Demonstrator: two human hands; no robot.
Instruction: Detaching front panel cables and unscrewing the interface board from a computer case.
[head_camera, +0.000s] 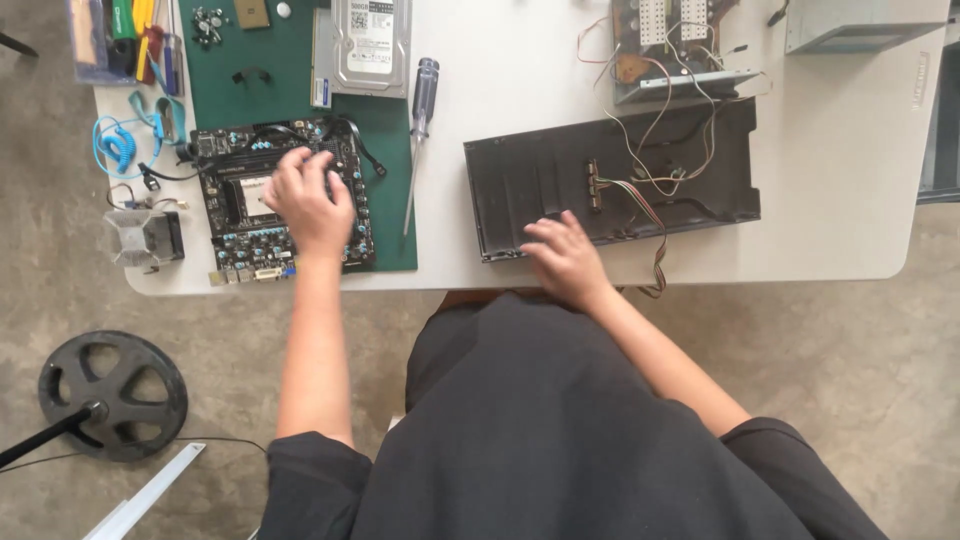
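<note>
Overhead, I note both forearms reaching forward over the white table (850, 200). The left hand (308, 200) lies palm-down on the black motherboard (232, 215), fingers spread and curled loosely over its components; I cannot tell whether they pinch anything. The board, rectangular and studded with small blue parts, sits on a green mat (290, 80) at the table's near left edge. The right hand (565, 255) rests palm-down with fingers loosely apart, clamped on nothing, at the near edge of a ribbed black plastic panel (540, 185), centre table. Thin coloured wires (650, 170) trail across that panel. A screwdriver (420, 130) with a translucent handle lies between board and panel; a metallic hard drive (370, 45) sits beyond.
</note>
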